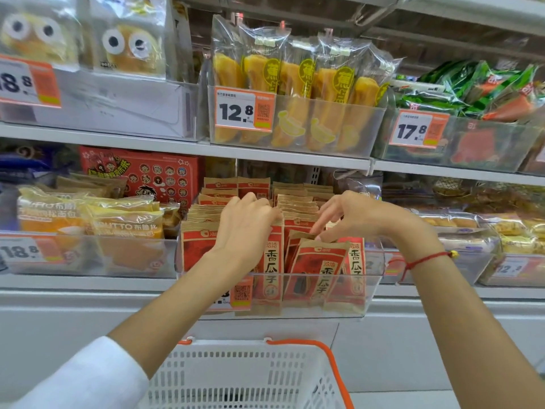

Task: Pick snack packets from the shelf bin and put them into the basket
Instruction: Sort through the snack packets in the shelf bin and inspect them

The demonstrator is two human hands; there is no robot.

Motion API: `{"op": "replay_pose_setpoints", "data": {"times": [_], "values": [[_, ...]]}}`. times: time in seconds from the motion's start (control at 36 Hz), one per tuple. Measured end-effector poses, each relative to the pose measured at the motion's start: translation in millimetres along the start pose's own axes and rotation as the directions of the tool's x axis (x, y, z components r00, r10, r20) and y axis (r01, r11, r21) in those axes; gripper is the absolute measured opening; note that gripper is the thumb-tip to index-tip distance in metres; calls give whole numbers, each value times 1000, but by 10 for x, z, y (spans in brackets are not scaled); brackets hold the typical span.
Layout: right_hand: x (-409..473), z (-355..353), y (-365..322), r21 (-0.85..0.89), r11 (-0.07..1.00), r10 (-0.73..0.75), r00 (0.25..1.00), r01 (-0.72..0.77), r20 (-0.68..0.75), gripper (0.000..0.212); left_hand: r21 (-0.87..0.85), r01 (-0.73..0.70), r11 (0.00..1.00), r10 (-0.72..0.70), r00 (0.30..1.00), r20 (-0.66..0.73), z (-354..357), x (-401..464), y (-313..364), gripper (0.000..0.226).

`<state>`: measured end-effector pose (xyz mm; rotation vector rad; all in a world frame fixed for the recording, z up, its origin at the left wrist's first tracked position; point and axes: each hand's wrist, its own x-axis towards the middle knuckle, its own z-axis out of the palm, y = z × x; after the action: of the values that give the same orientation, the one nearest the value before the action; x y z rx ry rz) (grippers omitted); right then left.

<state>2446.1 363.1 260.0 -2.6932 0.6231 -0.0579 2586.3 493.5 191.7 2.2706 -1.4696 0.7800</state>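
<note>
Both hands reach into a clear shelf bin [324, 293] packed with upright red-and-brown seed packets [317, 270]. Left hand [246, 228], fingers curled over the packet tops, grips the rows at the bin's left half. Right hand [358, 215] sits just beside it; thumb and forefinger pinch the top edge of a tilted packet near the front, other fingers spread loosely. A red string bracelet [424, 259] circles the right wrist. Directly below the forearms, a white basket [241, 376] with orange handle; no packets visible in the part shown. Above the hands, banana-cake packs [298, 84] behind a 12.8 price tag [243, 110].
</note>
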Motion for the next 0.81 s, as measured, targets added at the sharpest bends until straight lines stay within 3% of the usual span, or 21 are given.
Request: {"op": "replay_pose_setpoints", "data": {"times": [0.11,0.25,0.33,0.53,0.69,0.81], "values": [[45,29,16,-55,998,33,999,-33,-12,15,-19,-10,1000,10,1000,18,-7,45,26,35],[159,161,82,-59,998,-4,967,-11,-254,4,-104,-14,994,17,1000,23,-59,52,7,36],[253,276,156,-65,998,-20,928,-5,-373,11,-160,6,987,0,999,41,-74,46,9,38],[300,338,250,-53,996,-88,852,71,-517,7,-259,60,964,-39,996,85,-52,30,-20,37],[231,205,131,122,947,-152,749,297,-645,5,-487,126,864,-111,992,61,-58,68,-5,52],[147,141,-20,158,895,-188,673,417,-715,3,-646,134,752,-119,991,66,-92,86,-7,41]]}}
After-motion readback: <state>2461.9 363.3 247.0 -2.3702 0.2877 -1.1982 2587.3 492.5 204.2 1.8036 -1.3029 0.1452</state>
